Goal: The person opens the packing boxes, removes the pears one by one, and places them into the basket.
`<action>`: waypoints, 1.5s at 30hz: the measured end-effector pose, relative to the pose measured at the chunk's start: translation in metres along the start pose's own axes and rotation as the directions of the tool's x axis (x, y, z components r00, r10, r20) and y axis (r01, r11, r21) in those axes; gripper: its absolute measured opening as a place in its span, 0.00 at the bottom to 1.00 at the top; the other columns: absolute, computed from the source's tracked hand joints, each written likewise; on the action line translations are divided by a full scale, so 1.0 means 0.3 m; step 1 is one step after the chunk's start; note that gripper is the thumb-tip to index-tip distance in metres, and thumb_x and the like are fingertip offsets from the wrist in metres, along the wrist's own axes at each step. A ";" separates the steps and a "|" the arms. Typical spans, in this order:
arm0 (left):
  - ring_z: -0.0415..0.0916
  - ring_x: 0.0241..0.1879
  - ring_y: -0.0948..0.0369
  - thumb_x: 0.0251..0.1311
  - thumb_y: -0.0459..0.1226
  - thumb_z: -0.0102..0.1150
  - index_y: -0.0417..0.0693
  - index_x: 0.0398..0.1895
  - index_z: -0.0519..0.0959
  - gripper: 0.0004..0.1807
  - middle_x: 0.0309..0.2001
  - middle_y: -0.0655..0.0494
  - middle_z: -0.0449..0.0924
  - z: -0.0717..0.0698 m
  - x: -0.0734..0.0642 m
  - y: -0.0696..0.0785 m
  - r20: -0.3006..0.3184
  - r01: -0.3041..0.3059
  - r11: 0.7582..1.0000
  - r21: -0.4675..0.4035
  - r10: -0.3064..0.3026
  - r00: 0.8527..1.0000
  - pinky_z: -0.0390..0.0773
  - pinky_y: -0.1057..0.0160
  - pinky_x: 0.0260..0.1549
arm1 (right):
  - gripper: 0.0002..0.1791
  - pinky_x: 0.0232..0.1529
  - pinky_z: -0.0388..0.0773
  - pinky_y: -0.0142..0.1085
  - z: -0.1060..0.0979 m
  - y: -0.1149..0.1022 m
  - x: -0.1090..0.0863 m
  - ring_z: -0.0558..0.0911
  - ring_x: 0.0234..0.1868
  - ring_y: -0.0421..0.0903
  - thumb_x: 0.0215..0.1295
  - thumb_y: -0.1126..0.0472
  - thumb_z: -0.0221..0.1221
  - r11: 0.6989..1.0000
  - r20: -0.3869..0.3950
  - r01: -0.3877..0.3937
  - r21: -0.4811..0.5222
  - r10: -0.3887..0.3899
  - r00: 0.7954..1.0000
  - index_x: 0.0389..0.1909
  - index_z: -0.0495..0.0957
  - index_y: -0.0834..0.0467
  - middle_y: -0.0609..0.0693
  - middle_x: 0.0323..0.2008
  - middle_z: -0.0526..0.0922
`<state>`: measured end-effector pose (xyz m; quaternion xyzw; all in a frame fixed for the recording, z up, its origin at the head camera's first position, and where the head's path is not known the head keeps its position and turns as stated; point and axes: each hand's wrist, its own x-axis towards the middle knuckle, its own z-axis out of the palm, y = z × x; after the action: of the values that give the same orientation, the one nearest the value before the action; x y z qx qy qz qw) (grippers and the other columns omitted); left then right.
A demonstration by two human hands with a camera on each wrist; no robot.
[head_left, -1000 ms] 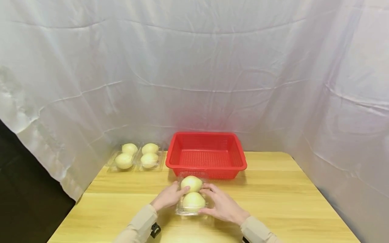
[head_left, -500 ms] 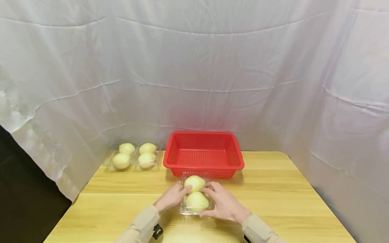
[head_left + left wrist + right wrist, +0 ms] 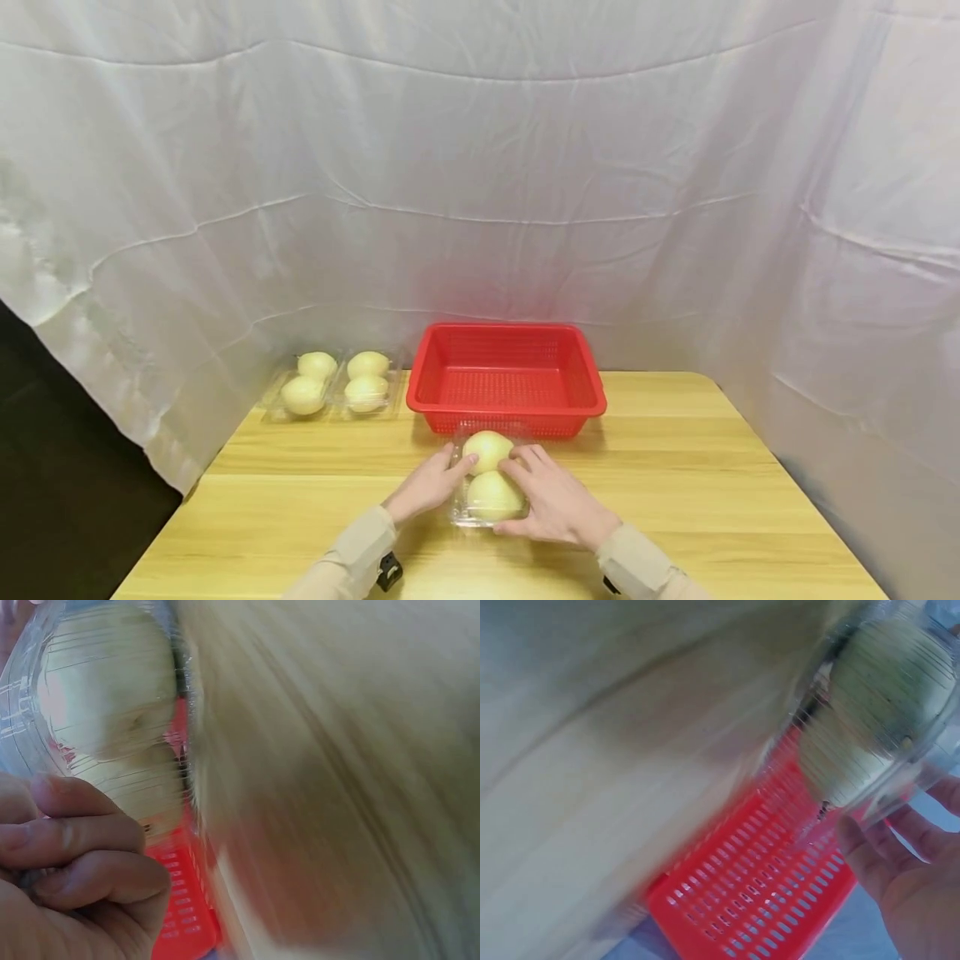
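Observation:
A clear plastic clamshell box (image 3: 474, 518) holds two pale yellow pears (image 3: 491, 496), one behind the other, in front of the red basket. My left hand (image 3: 427, 485) grips the box's left side, its thumb over the top edge. On the right side my right hand (image 3: 555, 502) holds the box with its thumb near the front corner and fingers along the upper edge. The left wrist view shows curled fingers (image 3: 82, 825) beside the ribbed clear wall. In the right wrist view, the thumb (image 3: 862, 851) and fingers lie at the box's edge, pears (image 3: 889, 682) visible through the plastic.
Behind the box stands a red perforated plastic basket (image 3: 506, 412) with nothing in it. Two more clear boxes with pears (image 3: 303, 395) (image 3: 366, 393) sit at the table's back left. A pale grey curtain (image 3: 480, 183) surrounds the wooden table (image 3: 675, 467).
Both hands have shifted the box of pears slightly to the right, keeping their hold on it. The red basket and the other two boxes have stayed in place.

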<state>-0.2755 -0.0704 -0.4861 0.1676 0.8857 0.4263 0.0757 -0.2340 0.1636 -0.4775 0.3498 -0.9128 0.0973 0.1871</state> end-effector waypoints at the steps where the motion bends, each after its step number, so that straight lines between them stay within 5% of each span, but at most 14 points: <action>1: 0.64 0.67 0.37 0.71 0.58 0.43 0.32 0.72 0.58 0.41 0.68 0.32 0.64 -0.001 -0.002 -0.001 -0.006 -0.013 1.000 -0.003 0.013 1.000 0.62 0.36 0.63 | 0.41 0.52 0.80 0.44 -0.003 -0.001 0.002 0.74 0.57 0.47 0.47 0.29 0.65 1.000 0.007 0.001 -0.006 -0.001 1.000 0.56 0.74 0.52 0.50 0.53 0.74; 8: 0.71 0.62 0.40 0.69 0.56 0.48 0.37 0.75 0.52 0.43 0.68 0.33 0.65 -0.017 -0.026 -0.014 -0.018 -0.040 0.999 -0.010 0.039 0.999 0.69 0.37 0.59 | 0.44 0.43 0.81 0.41 -0.017 -0.005 0.026 0.73 0.51 0.46 0.46 0.25 0.63 0.998 0.063 -0.019 -0.060 0.022 0.998 0.58 0.73 0.50 0.52 0.52 0.74; 12: 0.81 0.40 0.52 0.68 0.55 0.52 0.39 0.71 0.60 0.38 0.51 0.38 0.80 -0.024 -0.035 -0.024 -0.023 -0.053 0.998 -0.034 0.052 0.998 0.81 0.49 0.39 | 0.48 0.44 0.78 0.42 -0.025 -0.020 0.054 0.72 0.49 0.46 0.42 0.21 0.61 0.990 0.099 -0.030 -0.140 0.044 0.994 0.57 0.73 0.51 0.51 0.50 0.74; 15: 0.75 0.23 0.60 0.67 0.53 0.54 0.40 0.66 0.65 0.34 0.34 0.48 0.80 -0.033 -0.042 -0.029 -0.006 -0.055 0.994 -0.095 0.055 0.998 0.77 0.60 0.22 | 0.50 0.45 0.77 0.43 -0.039 -0.045 0.075 0.72 0.50 0.47 0.41 0.20 0.61 0.986 0.162 -0.045 -0.162 0.072 0.984 0.58 0.72 0.52 0.50 0.51 0.73; 18: 0.70 0.16 0.61 0.67 0.50 0.56 0.39 0.63 0.66 0.30 0.31 0.49 0.79 -0.043 -0.053 -0.036 0.028 -0.036 0.978 -0.206 0.043 0.999 0.74 0.62 0.16 | 0.50 0.39 0.78 0.42 -0.055 -0.072 0.097 0.71 0.51 0.48 0.42 0.22 0.62 0.989 0.230 -0.066 -0.134 0.096 0.968 0.62 0.71 0.49 0.51 0.54 0.72; 25: 0.73 0.19 0.61 0.65 0.42 0.60 0.37 0.57 0.69 0.23 0.39 0.44 0.78 -0.057 -0.062 -0.067 0.096 0.005 0.906 -0.422 0.039 0.995 0.72 0.67 0.19 | 0.47 0.31 0.80 0.44 -0.070 -0.109 0.145 0.74 0.54 0.57 0.43 0.26 0.66 0.990 0.337 -0.092 -0.109 0.124 0.933 0.69 0.63 0.28 0.56 0.61 0.70; 31: 0.74 0.20 0.63 0.64 0.40 0.61 0.34 0.48 0.75 0.18 0.38 0.51 0.78 -0.067 -0.075 -0.088 0.145 0.008 0.909 -0.416 0.058 0.988 0.68 0.70 0.19 | 0.47 0.40 0.81 0.50 -0.076 -0.124 0.166 0.75 0.56 0.63 0.44 0.29 0.67 0.989 0.384 -0.082 -0.127 0.125 0.915 0.69 0.63 0.27 0.56 0.63 0.69; 38: 0.75 0.25 0.64 0.60 0.38 0.65 0.35 0.55 0.75 0.23 0.44 0.51 0.80 -0.085 -0.102 -0.106 0.225 0.019 0.899 -0.438 0.089 0.970 0.70 0.71 0.22 | 0.48 0.44 0.81 0.53 -0.084 -0.142 0.188 0.74 0.58 0.63 0.41 0.35 0.72 0.987 0.409 -0.126 -0.101 0.157 0.899 0.68 0.64 0.29 0.57 0.64 0.69; 45: 0.73 0.23 0.69 0.54 0.34 0.69 0.36 0.58 0.76 0.27 0.50 0.47 0.81 -0.085 -0.112 -0.121 0.253 -0.037 0.898 -0.438 0.163 0.953 0.72 0.73 0.23 | 0.46 0.41 0.82 0.52 -0.078 -0.155 0.189 0.76 0.56 0.65 0.39 0.35 0.72 0.979 0.405 -0.141 -0.147 0.190 0.894 0.66 0.67 0.28 0.57 0.61 0.71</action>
<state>-0.2598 -0.1224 -0.4988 0.2521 0.7404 0.5850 0.2144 -0.2352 0.1025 -0.4308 0.2723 -0.9621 -0.0161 -0.0016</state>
